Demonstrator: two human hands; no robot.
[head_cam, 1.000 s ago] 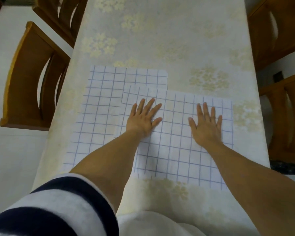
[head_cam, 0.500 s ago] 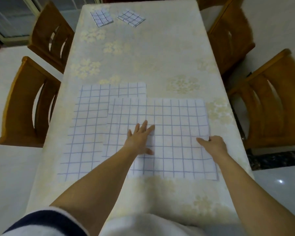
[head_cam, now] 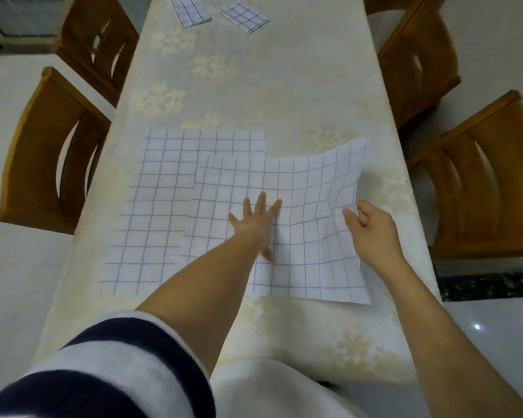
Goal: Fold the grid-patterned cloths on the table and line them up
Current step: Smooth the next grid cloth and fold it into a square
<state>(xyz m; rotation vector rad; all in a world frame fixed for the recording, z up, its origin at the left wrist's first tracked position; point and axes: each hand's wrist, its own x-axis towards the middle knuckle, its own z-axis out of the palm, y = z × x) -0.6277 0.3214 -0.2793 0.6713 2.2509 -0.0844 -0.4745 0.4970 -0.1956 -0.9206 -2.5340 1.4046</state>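
Note:
Two white cloths with blue grid lines lie overlapped on the near half of the table. The upper cloth [head_cam: 299, 188] is to the right and partly covers the lower cloth [head_cam: 157, 200]. My left hand [head_cam: 258, 220] presses flat on the middle of the upper cloth, fingers spread. My right hand [head_cam: 370, 229] pinches that cloth's right edge and lifts it off the table, so the right side bows and wrinkles. Two small folded grid cloths [head_cam: 191, 10] [head_cam: 244, 17] lie side by side at the far end.
The long table [head_cam: 254, 86] has a pale floral cover. Wooden chairs stand along both sides: two on the left [head_cam: 49, 158] and two on the right [head_cam: 483, 182]. A striped sleeve covers my left upper arm near the bottom edge.
My right hand went from lying flat on the upper cloth to pinching its right edge and raising it. My left hand slid toward the middle. The camera tilted up, showing the far cloths.

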